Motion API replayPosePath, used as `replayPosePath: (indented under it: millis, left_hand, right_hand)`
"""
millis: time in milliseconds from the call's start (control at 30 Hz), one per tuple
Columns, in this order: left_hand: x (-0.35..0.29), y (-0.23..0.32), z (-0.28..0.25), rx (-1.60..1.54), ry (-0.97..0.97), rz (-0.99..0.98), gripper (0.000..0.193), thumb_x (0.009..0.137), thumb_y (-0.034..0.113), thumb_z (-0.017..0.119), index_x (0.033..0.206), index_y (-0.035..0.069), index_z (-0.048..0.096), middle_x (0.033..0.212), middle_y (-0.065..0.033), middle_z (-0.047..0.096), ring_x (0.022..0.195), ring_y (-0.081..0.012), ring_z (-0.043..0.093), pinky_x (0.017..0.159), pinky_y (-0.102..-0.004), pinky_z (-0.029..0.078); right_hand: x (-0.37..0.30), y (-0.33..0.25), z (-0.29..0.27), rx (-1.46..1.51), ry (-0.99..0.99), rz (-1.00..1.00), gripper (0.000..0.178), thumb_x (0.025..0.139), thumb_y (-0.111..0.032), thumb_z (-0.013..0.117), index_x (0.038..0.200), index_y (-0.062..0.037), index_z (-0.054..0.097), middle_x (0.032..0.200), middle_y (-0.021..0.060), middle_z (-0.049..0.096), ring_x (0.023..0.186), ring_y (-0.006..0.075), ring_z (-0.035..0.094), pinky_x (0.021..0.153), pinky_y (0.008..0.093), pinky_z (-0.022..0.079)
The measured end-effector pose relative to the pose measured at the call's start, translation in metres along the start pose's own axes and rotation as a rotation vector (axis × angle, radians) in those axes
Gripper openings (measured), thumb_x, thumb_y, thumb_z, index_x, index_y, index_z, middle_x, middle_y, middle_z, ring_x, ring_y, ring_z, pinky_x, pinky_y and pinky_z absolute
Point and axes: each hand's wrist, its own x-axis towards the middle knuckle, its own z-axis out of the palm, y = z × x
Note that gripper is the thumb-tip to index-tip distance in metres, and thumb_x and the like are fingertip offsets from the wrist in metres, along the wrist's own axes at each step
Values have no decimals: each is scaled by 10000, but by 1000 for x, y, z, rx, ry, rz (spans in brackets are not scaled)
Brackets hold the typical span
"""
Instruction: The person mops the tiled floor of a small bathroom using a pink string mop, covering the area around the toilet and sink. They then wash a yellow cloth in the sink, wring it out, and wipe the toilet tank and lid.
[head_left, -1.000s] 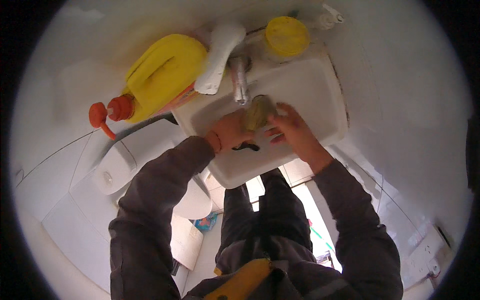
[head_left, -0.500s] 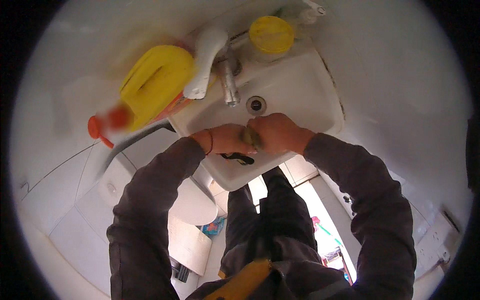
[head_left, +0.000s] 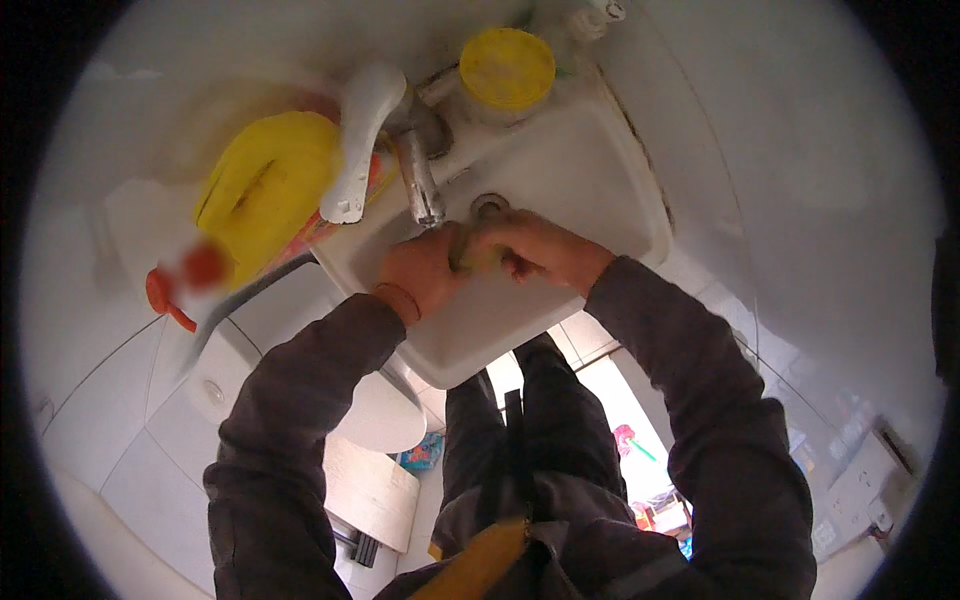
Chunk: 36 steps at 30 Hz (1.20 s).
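Note:
Both of my hands are over the white sink (head_left: pixel 625 165), close together below the faucet (head_left: pixel 418 180). My left hand (head_left: pixel 415 270) is closed, its knuckles just under the spout. Beside it, my right hand (head_left: pixel 540 250) is closed too, with its fingers curled toward the left one. Between them shows a small soft-looking greenish-yellow piece (head_left: pixel 484 258), which both hands grip; its exact kind I cannot make out. The drain (head_left: pixel 489 205) lies just beyond my right fingers. Whether water runs from the spout I cannot tell.
A yellow jug with a red cap (head_left: pixel 265 180) leans left of the faucet's white lever (head_left: pixel 365 140). At the back stands a tub with a yellow lid (head_left: pixel 507 70). Below left is a white toilet (head_left: pixel 375 415), with a blue packet (head_left: pixel 422 452) on the floor.
My hands have moved from the sink's front to under the spout, still gripping the greenish piece. A dark piece seen below my left hand no longer shows. The view has shifted slightly.

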Motion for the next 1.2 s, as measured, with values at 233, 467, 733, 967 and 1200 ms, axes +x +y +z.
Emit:
replayPosePath:
  millis: [233, 467, 733, 967, 1200]
  left_hand:
    - [8, 17, -49, -1274, -1004, -805, 251, 812, 232, 650, 976, 46, 613, 703, -76, 584, 450, -152, 504, 365, -288, 377]
    - [29, 41, -48, -182, -1234, -413, 309, 789, 345, 668, 947, 80, 643, 639, -68, 607, 519, -202, 597, 466, -332, 469]
    - [31, 13, -1, 326, -310, 46, 219, 774, 235, 653, 955, 129, 590, 889, -112, 658, 797, -300, 666, 673, -402, 521]
    - [12, 17, 31, 113, 227, -65, 266, 741, 211, 657, 961, 140, 525, 791, -59, 603, 712, -283, 648, 557, -390, 513]
    - [12, 99, 4, 175, 61, -337, 552, 708, 233, 742, 1166, 92, 468, 1045, -100, 568, 816, -296, 645, 625, -398, 536]
  right_hand:
    - [-61, 8, 43, -1636, 594, -1113, 468, 805, -219, 592, 1251, -104, 509, 1245, 131, 505, 1074, 271, 554, 944, 437, 458]
    - [-31, 0, 34, -1588, 80, -555, 271, 777, -238, 636, 993, -76, 605, 1050, 153, 654, 859, 327, 672, 617, 449, 537]
    - [13, 66, 37, -1079, 587, -736, 354, 702, -251, 707, 919, 7, 600, 739, 183, 633, 621, 356, 619, 556, 449, 498]
    - [-19, 42, 69, 663, 446, -34, 359, 673, -84, 705, 1004, -50, 570, 853, 94, 606, 680, 182, 586, 519, 348, 470]
    - [-84, 37, 32, 880, 278, -416, 659, 845, -197, 657, 1410, -60, 349, 1222, 139, 542, 1133, 246, 531, 911, 398, 474]
